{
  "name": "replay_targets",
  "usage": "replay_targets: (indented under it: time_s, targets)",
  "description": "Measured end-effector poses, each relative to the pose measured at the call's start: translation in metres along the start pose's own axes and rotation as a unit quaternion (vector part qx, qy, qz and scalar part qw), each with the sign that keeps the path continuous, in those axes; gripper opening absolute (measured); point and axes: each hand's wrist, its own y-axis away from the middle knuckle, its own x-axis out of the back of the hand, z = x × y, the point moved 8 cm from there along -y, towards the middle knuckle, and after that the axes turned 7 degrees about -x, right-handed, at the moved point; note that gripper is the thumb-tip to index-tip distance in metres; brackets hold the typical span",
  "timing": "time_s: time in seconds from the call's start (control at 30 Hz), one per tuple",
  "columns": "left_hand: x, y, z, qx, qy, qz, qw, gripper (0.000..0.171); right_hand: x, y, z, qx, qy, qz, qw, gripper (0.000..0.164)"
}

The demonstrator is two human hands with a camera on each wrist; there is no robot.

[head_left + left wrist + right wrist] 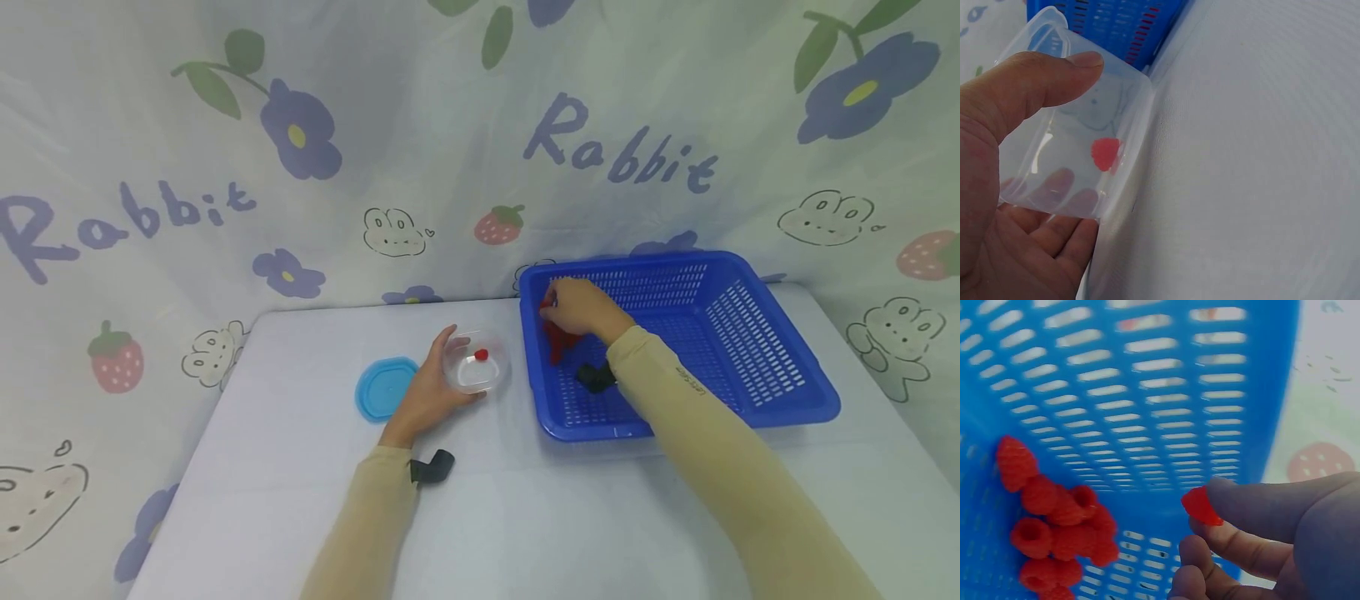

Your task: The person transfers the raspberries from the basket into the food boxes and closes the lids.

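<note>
My left hand (429, 390) holds a small clear plastic tub (491, 382) on the table, thumb on one side and fingers round the other. Inside the tub lies a single red raspberry (1105, 154). Over the left end of a blue basket (592, 432), my right hand (587, 308) pinches another raspberry (1200, 506) between thumb and forefinger. Several more raspberries (1066, 531) lie clustered on the basket floor, shown in the right wrist view to the left of the pinching fingers.
A light-blue round lid (384, 390) lies on the white table just left of the tub. The basket has slotted walls and stands right of the tub. Behind the table hangs a printed cloth (450, 150) with flowers and rabbits.
</note>
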Motion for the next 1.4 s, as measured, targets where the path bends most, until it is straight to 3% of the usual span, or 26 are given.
replay_targets:
  time_s: [0.4,0.73,0.93,1.4]
  targets:
    - [0.000,0.000,0.001,0.002,-0.002,-0.002,1.0000,0.106,0.011,0.008,-0.001,-0.014,-0.031,0.021,0.999,0.030]
    - [0.000,-0.001,0.003,0.006,-0.007,-0.005,0.9999,0.106,0.029,0.012,-0.003,0.005,-0.098,0.094,0.991,0.031]
    - [0.000,-0.001,0.003,0.003,-0.004,-0.005,1.0000,0.106,0.033,0.014,-0.008,0.013,-0.132,0.115,0.984,0.030]
    - [0.000,0.000,-0.001,0.007,-0.002,-0.004,1.0000,0.106,0.030,0.021,-0.036,0.057,-0.125,0.122,0.983,0.028]
